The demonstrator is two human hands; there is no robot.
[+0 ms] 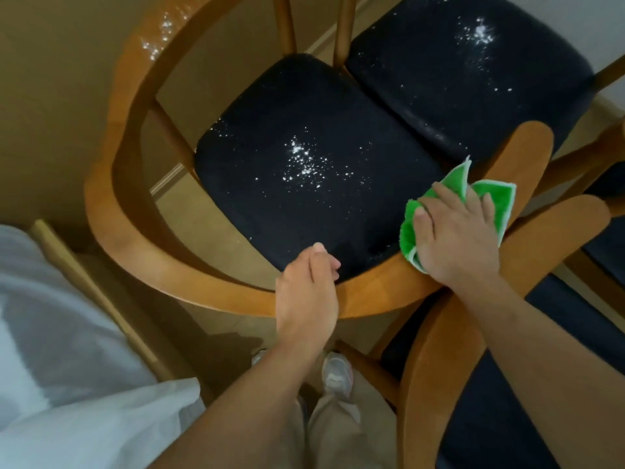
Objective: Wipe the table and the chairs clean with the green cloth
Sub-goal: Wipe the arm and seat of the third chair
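Your right hand is pressing the green cloth flat, fingers spread, onto the wooden backrest rail of the nearest chair. Your left hand is resting on that rail, fingers loosely curled, gripping nothing. You are probably wiping the frame; next, the white powder on the dark seat is calling for sweeping strokes.

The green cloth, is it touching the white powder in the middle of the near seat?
Apart. The head view shows the green cloth at the seat's right edge, with bare dark cushion between it and the powder.
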